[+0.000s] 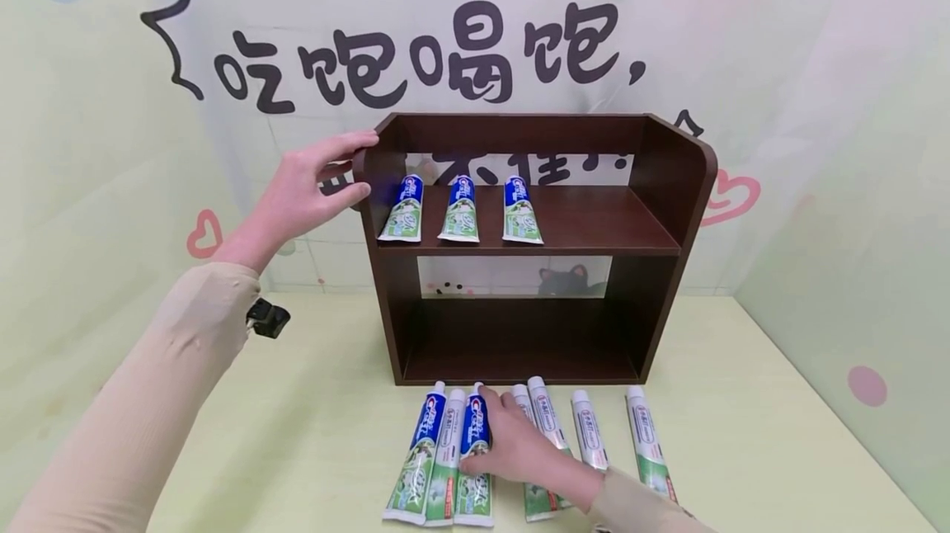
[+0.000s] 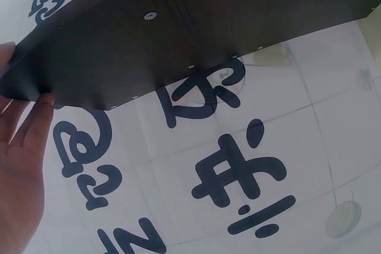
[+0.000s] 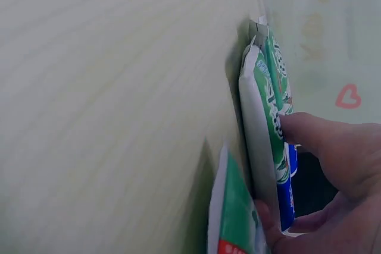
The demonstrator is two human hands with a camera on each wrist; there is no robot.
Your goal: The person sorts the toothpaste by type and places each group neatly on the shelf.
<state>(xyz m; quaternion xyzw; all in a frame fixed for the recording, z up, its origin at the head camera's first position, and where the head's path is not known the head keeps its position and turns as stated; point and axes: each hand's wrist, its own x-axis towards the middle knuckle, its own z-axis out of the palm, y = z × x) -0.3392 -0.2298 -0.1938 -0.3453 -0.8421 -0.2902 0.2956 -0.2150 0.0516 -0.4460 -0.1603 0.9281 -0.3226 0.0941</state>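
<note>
Right grip [image 1: 512,438] pinches one tube [image 1: 476,427] by its edges; upper shelf [image 1: 594,215] has room.

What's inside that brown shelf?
The brown shelf holds three blue-and-green toothpaste tubes on its upper board. Lower down, a dark cat picture shows through the open back, on the wall behind. The tubes cover the board beneath them.

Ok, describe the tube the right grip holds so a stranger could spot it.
In front of the dark brown shelf lies a row of tubes. Third from the left is a blue and green tube. Unlike the silver and green tubes beside it, it sits in the right grip.
</note>
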